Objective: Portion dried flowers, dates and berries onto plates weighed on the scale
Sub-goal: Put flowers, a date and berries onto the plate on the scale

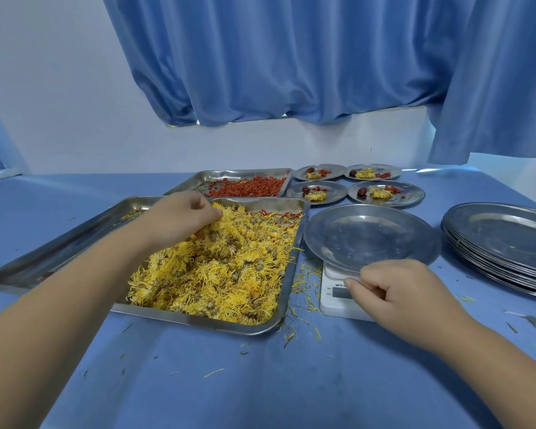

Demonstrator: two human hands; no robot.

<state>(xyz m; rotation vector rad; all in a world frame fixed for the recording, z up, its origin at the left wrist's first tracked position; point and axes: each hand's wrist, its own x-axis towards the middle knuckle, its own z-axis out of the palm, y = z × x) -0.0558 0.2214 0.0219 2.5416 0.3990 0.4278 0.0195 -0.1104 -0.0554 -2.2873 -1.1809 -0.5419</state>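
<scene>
Yellow dried flowers (pixel 217 267) fill the near steel tray (pixel 198 318) on the blue desk (pixel 260 382) in a loose, feathery heap. The left hand (pixel 180 218) is sunk into the far end of the heap, fingers curled round a tuft. The flowers look almost weightless and brittle, apt to shed petals, as the strands scattered beside the tray suggest. A soft pinch under a few whole heads should serve better than a squeeze.

Right of the tray, an empty plate (pixel 369 236) sits on the white scale (pixel 338 292). The right hand (pixel 406 292) lies at the scale's front, fingers curled and thumb by the display. Whether it presses, grips or only steadies cannot be told.

Behind, a second tray (pixel 229 173) holds red berries (pixel 245 185), with four filled plates (pixel 415 196) beside it. A stack of plates (pixel 505 239) stands at the far right.
</scene>
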